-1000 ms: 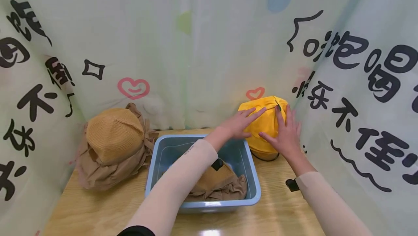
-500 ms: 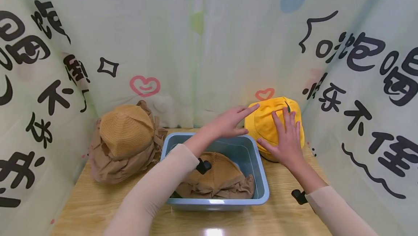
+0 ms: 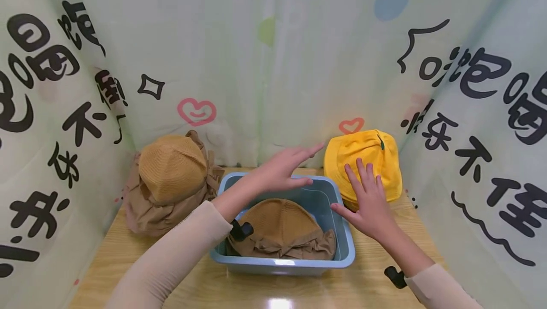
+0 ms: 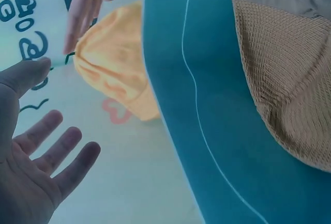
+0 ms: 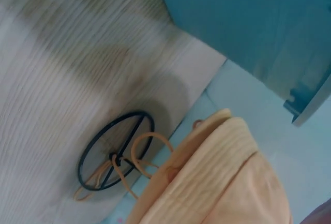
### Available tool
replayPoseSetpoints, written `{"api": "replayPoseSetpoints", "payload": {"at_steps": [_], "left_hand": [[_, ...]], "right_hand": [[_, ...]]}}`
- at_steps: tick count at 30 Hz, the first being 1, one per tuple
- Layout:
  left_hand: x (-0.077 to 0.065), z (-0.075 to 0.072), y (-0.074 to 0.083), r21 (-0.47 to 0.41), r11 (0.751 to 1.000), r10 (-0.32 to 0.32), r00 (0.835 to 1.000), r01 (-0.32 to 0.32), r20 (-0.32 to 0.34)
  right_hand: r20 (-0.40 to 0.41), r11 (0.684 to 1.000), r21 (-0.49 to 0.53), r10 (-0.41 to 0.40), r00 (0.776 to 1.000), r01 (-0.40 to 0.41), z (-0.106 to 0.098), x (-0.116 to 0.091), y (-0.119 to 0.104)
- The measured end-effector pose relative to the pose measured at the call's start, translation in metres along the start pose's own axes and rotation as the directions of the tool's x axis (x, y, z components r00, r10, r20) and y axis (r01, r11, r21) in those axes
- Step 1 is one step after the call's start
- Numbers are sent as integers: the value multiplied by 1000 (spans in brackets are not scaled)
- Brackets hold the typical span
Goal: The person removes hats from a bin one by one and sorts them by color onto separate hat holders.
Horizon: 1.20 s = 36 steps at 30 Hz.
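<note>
Yellow hat (image 3: 363, 162) sits on a black wire stand (image 5: 116, 149) at the far right of the bench (image 3: 128, 261), just beyond the blue bin (image 3: 346, 247). Right hand (image 3: 367, 202) is nearer: hat lies straight ahead of its fingertips, fingers spread, holding nothing, contact unclear. Left hand (image 3: 278, 173) hovers flat over the bin, hat to its right, fingers straight and apart. Hat: soft fabric, domed, brim drooping.

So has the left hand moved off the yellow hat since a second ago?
Yes. The left hand has drawn back leftward off the yellow hat and now hovers open above the blue tub's far rim.
</note>
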<state>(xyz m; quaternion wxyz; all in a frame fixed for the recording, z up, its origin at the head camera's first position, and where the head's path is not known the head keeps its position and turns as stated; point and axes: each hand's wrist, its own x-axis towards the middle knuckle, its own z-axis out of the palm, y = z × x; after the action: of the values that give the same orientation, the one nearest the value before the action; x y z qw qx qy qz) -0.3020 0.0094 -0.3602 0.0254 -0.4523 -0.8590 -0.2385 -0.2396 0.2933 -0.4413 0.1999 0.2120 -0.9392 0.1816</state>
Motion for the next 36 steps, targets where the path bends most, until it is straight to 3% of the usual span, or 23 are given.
{"api": "replayPoseSetpoints", "payload": {"at_steps": [8,14,26,36], "left_hand": [[-31,-1,1,-47,998,-41,998,43,41],[-46,3,-1,-72,994,-75,994,82,83],[-60,17,-9,-48,993,-102,983,111,155],[-61,23,-15,-72,986,-131,970,148,205]], "right_hand": [[79,997,72,31,996,-37,0,-15,-23],[142,996,78,28,989,-40,0,-27,-37],[201,997,1,-70,977,72,4,-49,-54],[286,1000,-1,18,958,-18,11,-57,-59]]}}
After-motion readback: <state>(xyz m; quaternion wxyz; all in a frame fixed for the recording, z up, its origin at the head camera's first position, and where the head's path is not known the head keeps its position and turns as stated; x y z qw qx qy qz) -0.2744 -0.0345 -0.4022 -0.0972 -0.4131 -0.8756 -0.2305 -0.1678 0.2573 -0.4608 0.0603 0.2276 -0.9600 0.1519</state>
